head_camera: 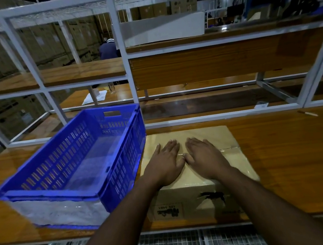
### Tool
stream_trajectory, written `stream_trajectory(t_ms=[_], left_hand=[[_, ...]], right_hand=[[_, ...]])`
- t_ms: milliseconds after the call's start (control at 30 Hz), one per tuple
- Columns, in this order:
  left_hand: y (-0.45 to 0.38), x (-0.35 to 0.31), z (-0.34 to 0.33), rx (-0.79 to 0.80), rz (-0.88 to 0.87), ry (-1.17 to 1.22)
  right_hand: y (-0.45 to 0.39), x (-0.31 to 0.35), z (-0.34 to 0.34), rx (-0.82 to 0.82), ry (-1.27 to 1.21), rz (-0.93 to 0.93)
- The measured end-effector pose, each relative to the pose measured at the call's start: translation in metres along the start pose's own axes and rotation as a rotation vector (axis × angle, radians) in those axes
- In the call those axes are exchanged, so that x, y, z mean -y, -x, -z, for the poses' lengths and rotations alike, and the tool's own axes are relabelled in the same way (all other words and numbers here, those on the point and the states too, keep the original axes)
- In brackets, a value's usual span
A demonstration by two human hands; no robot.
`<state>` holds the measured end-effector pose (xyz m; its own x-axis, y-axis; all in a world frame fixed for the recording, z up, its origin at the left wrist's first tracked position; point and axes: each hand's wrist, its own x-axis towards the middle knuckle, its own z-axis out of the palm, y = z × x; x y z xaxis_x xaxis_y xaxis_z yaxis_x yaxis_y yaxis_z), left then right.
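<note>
Head view shows the left hand (165, 162) and right hand (203, 157) pressed flat, fingers straight, on the taped cardboard box (223, 136) beside the blue crate (77, 160) on the surface (288, 159). Firm, even pressure along the seam should seal it best.

Looked like a warehouse packing station, walled with stacked cartons (36, 43) at upper left, fitted with white steel racking (118, 37) and wooden shelves (82, 70), set with a blue crate (125, 165) and taped cardboard box (207, 134) at lower centre.
</note>
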<state>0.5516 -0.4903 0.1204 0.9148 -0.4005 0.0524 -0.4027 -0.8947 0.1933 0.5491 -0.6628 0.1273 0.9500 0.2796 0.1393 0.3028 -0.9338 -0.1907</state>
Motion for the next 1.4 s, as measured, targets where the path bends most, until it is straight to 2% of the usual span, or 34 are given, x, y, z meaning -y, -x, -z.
stream_trajectory(t_ms=[67,200,400,567,767,900,1000,1200,1400], left_hand=[[0.001,0.000,0.000,-0.016,0.046,-0.006],[0.005,-0.001,0.003,-0.051,0.263,-0.019],[0.003,0.009,0.003,-0.063,0.260,-0.005],[0.005,0.009,0.005,-0.098,0.406,0.014],[0.007,0.008,0.009,-0.137,0.447,0.129],[0.006,0.010,0.015,-0.163,0.628,0.280],[0.007,0.016,0.016,-0.179,0.647,0.321],[0.026,0.009,0.016,-0.316,0.575,0.337],[0.036,-0.002,0.032,-0.557,0.467,0.517]], right_hand=[[0.002,-0.002,-0.003,-0.004,0.008,-0.079],[0.001,-0.008,-0.007,-0.058,0.016,-0.322],[-0.003,-0.014,-0.007,-0.072,0.011,-0.313],[-0.002,-0.020,-0.009,-0.088,0.055,-0.427],[-0.002,-0.036,-0.001,-0.097,0.036,-0.386],[-0.001,-0.036,0.000,-0.110,0.026,-0.592],[0.001,-0.035,0.002,-0.179,-0.037,-0.662],[0.016,-0.036,0.007,-0.330,-0.077,-0.603],[0.029,-0.029,0.029,-0.698,-0.206,-0.512]])
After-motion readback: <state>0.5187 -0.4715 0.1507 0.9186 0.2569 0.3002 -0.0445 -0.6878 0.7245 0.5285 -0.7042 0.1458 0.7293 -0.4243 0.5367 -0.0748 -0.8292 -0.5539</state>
